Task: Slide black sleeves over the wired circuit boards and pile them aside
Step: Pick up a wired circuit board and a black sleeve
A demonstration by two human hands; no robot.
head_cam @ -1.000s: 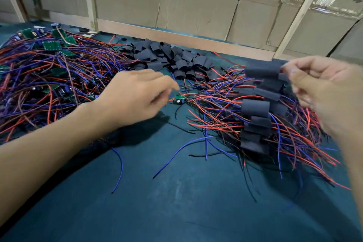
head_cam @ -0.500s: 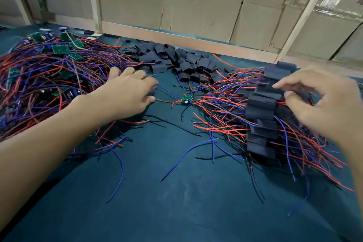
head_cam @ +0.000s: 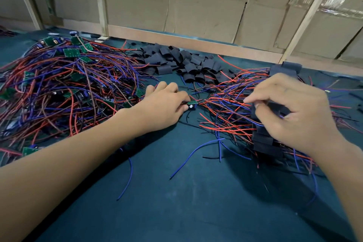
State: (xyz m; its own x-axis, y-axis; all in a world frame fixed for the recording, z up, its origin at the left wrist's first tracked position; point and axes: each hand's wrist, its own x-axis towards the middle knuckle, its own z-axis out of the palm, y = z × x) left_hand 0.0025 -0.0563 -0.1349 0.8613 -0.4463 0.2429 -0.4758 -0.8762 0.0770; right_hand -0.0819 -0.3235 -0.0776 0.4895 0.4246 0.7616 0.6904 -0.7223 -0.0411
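Observation:
My left hand (head_cam: 165, 106) reaches to the middle of the table, and its fingertips pinch a small green circuit board (head_cam: 192, 103) with a black capacitor and trailing wires. To the left lies a tangle of bare wired boards (head_cam: 64, 84) with red, blue and brown leads. Loose black sleeves (head_cam: 182, 63) are heaped at the back centre. My right hand (head_cam: 290, 112) is curled over the stack of sleeved boards (head_cam: 265, 143) on the right, with thumb and forefinger pinching a sleeved board at the stack's left edge among the wires.
The work surface is a dark teal mat (head_cam: 176, 202). A wooden rail (head_cam: 196, 39) and cardboard panels (head_cam: 206, 6) close off the back. Stray blue and black wire ends (head_cam: 196, 153) lie between my hands.
My left hand moved right from the bare-board tangle to the lone green board at the centre. My right hand came down and left from the top of the sleeved stack onto its side.

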